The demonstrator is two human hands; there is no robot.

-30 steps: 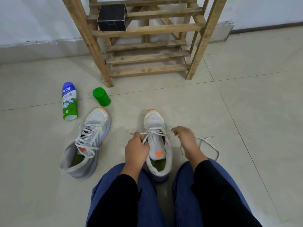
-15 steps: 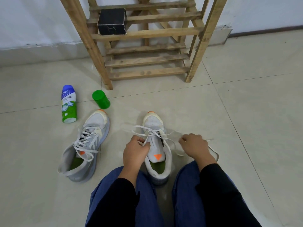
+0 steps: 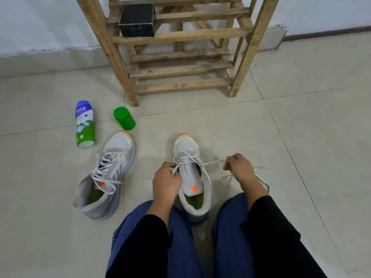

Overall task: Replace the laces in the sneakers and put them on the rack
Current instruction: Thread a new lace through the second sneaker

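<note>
Two grey-white sneakers with orange toe tips stand on the tiled floor. The right sneaker point(image 3: 190, 177) sits between my knees, toe pointing away, laced only near the toe. My left hand point(image 3: 165, 182) grips the lace at the shoe's left side. My right hand point(image 3: 240, 170) pinches the white lace point(image 3: 210, 161), stretched taut from the eyelets out to the right, with its loose end trailing on the floor. The left sneaker point(image 3: 106, 175) lies fully laced to the left. The wooden rack point(image 3: 180, 53) stands ahead against the wall.
A black box point(image 3: 137, 20) sits on a rack shelf. A blue-and-green powder bottle point(image 3: 84, 123) and a green cap point(image 3: 124, 118) lie on the floor left of the rack. My knees in blue jeans fill the bottom of the view.
My right hand has drawn the lace out to the right and pulled it taut. My left hand stays at the shoe's left side, holding the lace.
</note>
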